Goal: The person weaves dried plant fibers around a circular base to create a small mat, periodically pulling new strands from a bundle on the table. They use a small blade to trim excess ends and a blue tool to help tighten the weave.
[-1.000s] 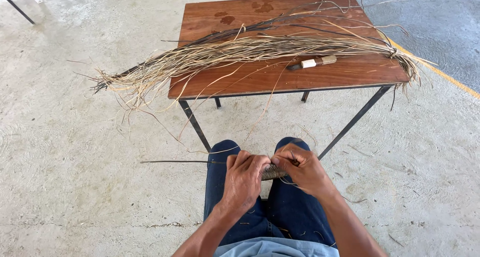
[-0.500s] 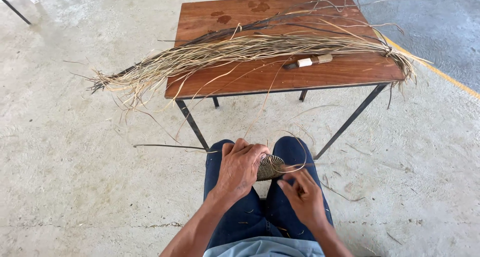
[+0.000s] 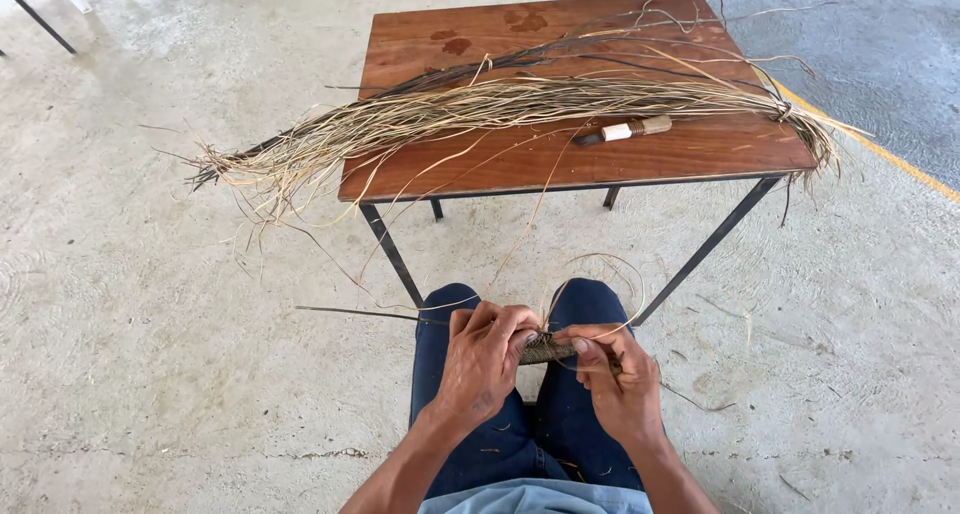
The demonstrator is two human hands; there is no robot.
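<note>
Both hands, left hand (image 3: 482, 359) and right hand (image 3: 618, 379), pinch the small woven piece (image 3: 546, 350) between them.

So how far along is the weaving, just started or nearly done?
Early, it seems. Done: only a small woven piece over the knees. In hand: the left hand grips it while the right hand holds a thin strand. Left: a big bundle of loose fibres lies unused on the wooden table, beside a small tool.

woven piece (image 3: 547, 350) mostly hidden by hands, forearms cut off below
</note>
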